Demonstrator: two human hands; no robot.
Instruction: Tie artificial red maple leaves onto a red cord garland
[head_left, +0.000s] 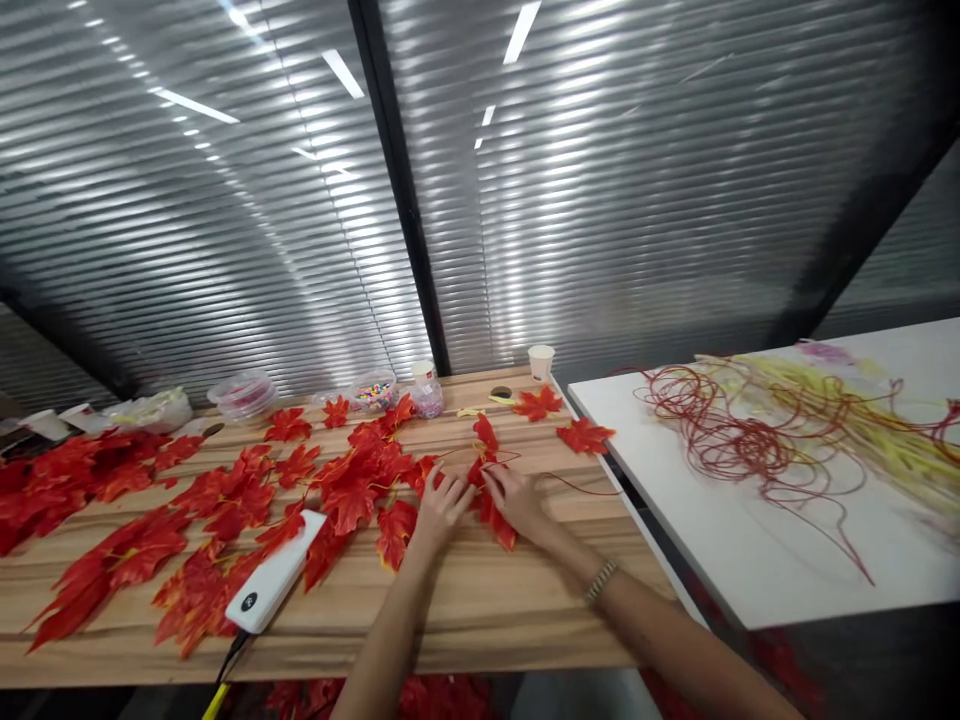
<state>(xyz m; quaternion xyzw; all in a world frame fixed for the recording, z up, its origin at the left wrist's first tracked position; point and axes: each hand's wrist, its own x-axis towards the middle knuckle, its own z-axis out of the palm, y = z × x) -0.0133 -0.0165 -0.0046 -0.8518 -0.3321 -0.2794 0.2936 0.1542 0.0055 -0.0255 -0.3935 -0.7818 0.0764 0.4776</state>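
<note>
Red artificial maple leaves (495,520) lie under and between my two hands on the wooden table. My left hand (442,505) has its fingers bent and closed at the edge of a leaf. Close beside it, my right hand (514,498) pinches at the leaf stems, where a thin red cord (577,487) runs. One part of the cord loops above the fingers and another trails right. The fingers hide exactly what they grip. A bracelet (601,580) circles my right wrist.
More leaves (360,480) cover the left side, around a white power bank (276,575) with a cable. Along the back stand a bowl of colourful beads (373,392) and a paper cup (541,362). Tangled red cord (742,440) lies on the white table (712,540) at right.
</note>
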